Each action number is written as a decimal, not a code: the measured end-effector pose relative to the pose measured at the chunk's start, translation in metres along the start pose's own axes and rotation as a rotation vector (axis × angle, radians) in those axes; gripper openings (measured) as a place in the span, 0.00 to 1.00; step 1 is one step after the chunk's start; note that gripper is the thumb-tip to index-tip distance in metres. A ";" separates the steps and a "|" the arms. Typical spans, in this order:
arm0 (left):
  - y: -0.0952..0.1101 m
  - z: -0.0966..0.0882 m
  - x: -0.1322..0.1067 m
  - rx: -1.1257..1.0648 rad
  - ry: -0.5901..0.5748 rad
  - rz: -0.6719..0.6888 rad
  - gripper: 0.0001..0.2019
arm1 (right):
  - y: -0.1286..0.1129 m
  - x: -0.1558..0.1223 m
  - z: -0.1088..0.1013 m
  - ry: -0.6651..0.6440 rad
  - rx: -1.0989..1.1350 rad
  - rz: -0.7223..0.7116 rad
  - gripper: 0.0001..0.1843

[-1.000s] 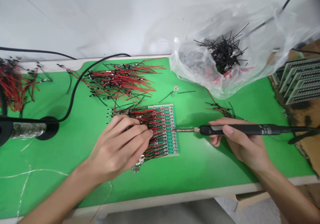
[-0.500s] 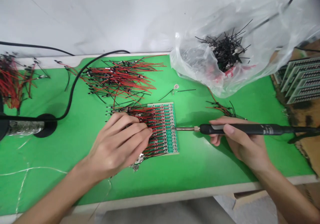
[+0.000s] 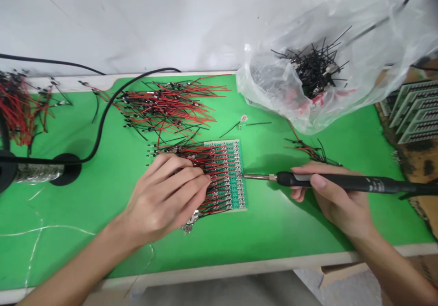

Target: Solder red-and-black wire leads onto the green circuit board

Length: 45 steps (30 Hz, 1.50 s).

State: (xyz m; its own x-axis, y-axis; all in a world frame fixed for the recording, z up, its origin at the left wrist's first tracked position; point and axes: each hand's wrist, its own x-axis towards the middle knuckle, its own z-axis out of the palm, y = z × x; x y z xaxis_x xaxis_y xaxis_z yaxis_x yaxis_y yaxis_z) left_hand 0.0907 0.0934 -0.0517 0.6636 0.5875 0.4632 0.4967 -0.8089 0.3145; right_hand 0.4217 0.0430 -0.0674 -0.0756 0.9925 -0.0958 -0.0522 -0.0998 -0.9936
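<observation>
A green circuit board point(image 3: 234, 201) lies flat on the green mat, with rows of red and black wires running onto it from the left. My left hand point(image 3: 164, 196) rests over those wires, its fingers pinched on a red wire point(image 3: 221, 176) that reaches the board. The palm hides most of the wires beneath. In my right hand point(image 3: 337, 196) is a black soldering iron point(image 3: 304, 178), held level like a pen. Its metal tip touches or nearly touches the board's right-hand row of pads, by the end of that red wire.
Behind the board lies a pile of red and black wires point(image 3: 167, 101). A clear plastic bag point(image 3: 267, 87) holds black wires at the back right. A solder spool point(image 3: 41, 171) and black cable point(image 3: 99, 128) are left. Several boards point(image 3: 419, 112) stand at far right.
The whole view has shifted slightly, so things appear a little further right. Both hands, the soldering iron and the board keep nearly the same positions relative to one another.
</observation>
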 end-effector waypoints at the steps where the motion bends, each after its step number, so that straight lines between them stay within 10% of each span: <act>1: 0.000 0.000 0.000 0.000 0.000 -0.002 0.15 | 0.000 0.000 0.000 -0.002 0.000 0.001 0.12; 45: 0.004 -0.004 0.002 0.071 -0.066 0.033 0.15 | -0.002 0.002 0.000 -0.014 -0.009 0.014 0.13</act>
State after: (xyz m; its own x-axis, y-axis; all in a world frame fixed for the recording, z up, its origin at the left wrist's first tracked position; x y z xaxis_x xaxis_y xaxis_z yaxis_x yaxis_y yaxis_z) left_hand 0.0913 0.0913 -0.0466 0.7143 0.5628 0.4160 0.5108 -0.8256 0.2398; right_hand 0.4218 0.0447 -0.0657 -0.0898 0.9899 -0.1093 -0.0425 -0.1135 -0.9926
